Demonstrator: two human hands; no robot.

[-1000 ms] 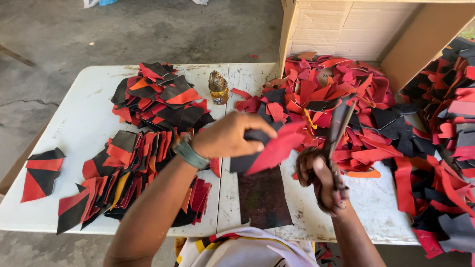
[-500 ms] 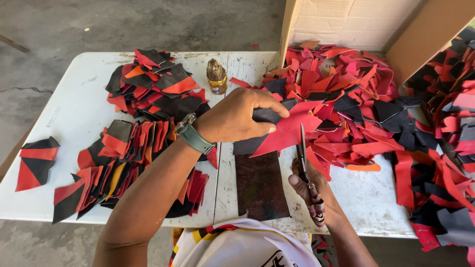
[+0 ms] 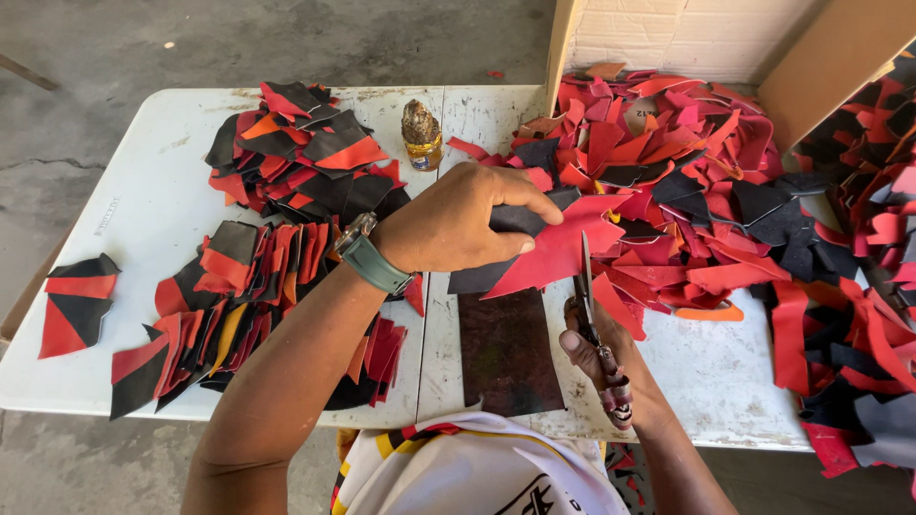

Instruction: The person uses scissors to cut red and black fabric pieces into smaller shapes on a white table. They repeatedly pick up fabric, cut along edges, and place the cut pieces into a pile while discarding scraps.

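Observation:
My left hand (image 3: 458, 224) grips a red and black leather piece (image 3: 553, 250) over the middle of the white folding table (image 3: 143, 191). A grey-green watch (image 3: 367, 256) sits on that wrist. My right hand (image 3: 611, 367) holds scissors (image 3: 589, 291) upright, their blades against the right edge of the red part of the piece. A dark rectangular mat (image 3: 506, 348) lies on the table under both hands.
Stacks of cut red and black pieces (image 3: 296, 157) lie at the left and a fanned row (image 3: 219, 305) nearer me. A big heap of scraps (image 3: 706, 181) covers the right side. A small glue-crusted jar (image 3: 421, 135) stands at the back, cardboard (image 3: 821, 67) behind.
The scissors have swung from open and tilted to upright against the piece's edge. My left hand turned the piece slightly and moved it toward the table's centre.

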